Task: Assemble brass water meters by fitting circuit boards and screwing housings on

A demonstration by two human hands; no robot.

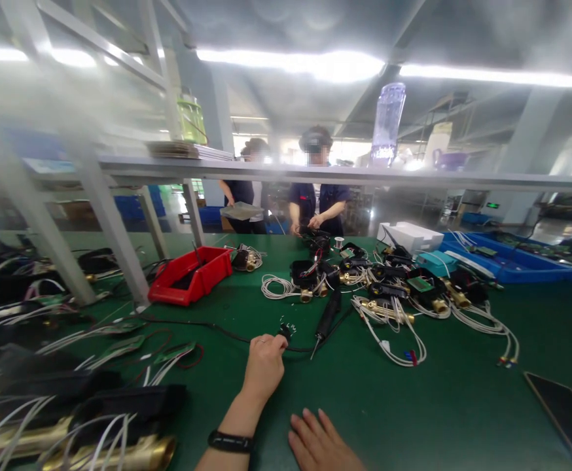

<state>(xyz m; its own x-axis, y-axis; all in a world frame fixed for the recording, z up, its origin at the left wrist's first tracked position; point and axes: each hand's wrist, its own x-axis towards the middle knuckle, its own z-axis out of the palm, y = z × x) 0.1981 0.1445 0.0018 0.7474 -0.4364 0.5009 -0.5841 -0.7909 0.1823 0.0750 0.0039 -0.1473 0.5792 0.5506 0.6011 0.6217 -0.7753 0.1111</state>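
My left hand (265, 366), with a dark band on the wrist, is closed at the middle of the green table (413, 412). Its fingertips pinch a small black piece (285, 331) whose kind I cannot make out. Small white scraps (290, 326) lie just beyond the fingertips. My right hand (320, 441) rests flat on the tabletop near the front edge, fingers stretched out and holding nothing. To the right of the left hand lies a black electric screwdriver (328, 317), its bit pointing toward me. A black cable (217, 326) runs across the table past the left hand.
Brass valve bodies with coiled white wires (389, 311) cluster at the right. More brass assemblies (114, 451) and circuit boards (124, 343) crowd the left. A red bin (192, 278), blue tray (516, 268) and phone (568, 412) are there. Two people stand behind the overhead shelf (315, 173).
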